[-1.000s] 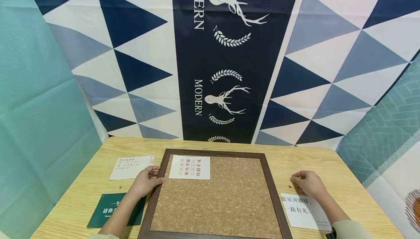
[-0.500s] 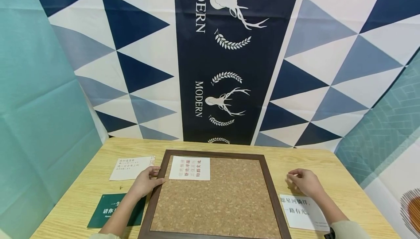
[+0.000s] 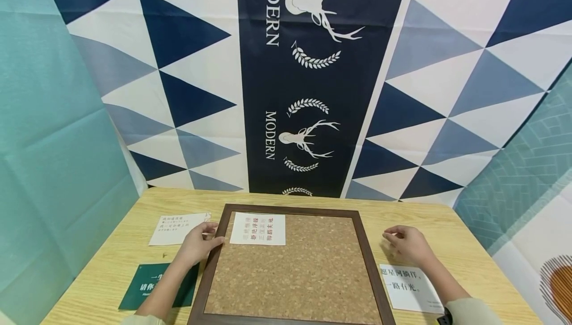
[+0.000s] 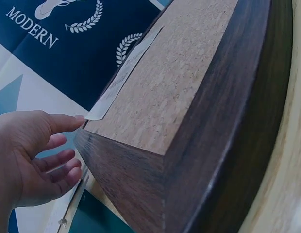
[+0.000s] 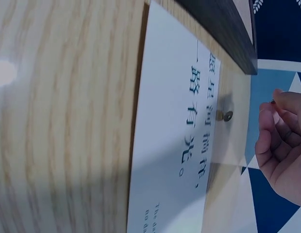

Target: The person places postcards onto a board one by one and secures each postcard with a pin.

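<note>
My left hand point(image 3: 198, 241) is at the left side of a dark-framed corkboard point(image 3: 295, 280), its thumb on the frame. In the left wrist view the left fingers point(image 4: 60, 162) are loosely bent, apart from the frame. A white card with printed characters point(image 3: 258, 228) lies at the board's upper left corner. My right hand point(image 3: 408, 245) hovers right of the board, thumb and forefinger pinching a tiny dark pushpin point(image 5: 273, 102), mostly hidden by the fingertips. Below that hand lies another white card point(image 3: 408, 288). Beside this card's edge sits a brass-coloured pushpin point(image 5: 228, 116).
To the left on the wooden table point(image 3: 366, 203) lie a white card point(image 3: 172, 228) and a dark green card point(image 3: 138, 285), partly under the left forearm. Between them is a small pushpin point(image 3: 164, 255). A patterned cloth point(image 3: 295, 82) hangs behind the table.
My right hand has lifted from the tabletop and moved slightly left, toward the board, with the pushpin between its fingertips. The left hand stays at the frame.
</note>
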`<state>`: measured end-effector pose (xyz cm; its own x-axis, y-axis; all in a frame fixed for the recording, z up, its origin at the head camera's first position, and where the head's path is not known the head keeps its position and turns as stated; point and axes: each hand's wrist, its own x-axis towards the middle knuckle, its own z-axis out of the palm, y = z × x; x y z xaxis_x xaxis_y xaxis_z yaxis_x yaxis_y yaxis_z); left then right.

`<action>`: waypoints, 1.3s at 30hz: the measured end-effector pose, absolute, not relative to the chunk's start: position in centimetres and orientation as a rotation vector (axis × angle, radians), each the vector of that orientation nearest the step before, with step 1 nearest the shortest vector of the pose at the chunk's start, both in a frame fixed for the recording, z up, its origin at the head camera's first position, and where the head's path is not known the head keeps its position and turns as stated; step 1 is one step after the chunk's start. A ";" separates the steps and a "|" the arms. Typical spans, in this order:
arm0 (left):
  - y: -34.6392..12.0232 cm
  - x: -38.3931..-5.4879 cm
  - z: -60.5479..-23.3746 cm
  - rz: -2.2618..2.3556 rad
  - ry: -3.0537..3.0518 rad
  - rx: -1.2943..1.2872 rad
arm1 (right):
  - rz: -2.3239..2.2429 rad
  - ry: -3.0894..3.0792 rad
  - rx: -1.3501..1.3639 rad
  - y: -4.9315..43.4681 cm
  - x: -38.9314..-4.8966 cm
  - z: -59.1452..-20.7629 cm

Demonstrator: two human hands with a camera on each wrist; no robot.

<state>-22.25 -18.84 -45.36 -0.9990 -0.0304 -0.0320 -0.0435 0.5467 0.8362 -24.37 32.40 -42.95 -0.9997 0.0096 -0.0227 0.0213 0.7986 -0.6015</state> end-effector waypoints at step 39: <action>-14.6 -24.3 -44.2 1.487 2.805 0.233 | -1.039 2.946 -0.121 26.6 -24.2 -41.6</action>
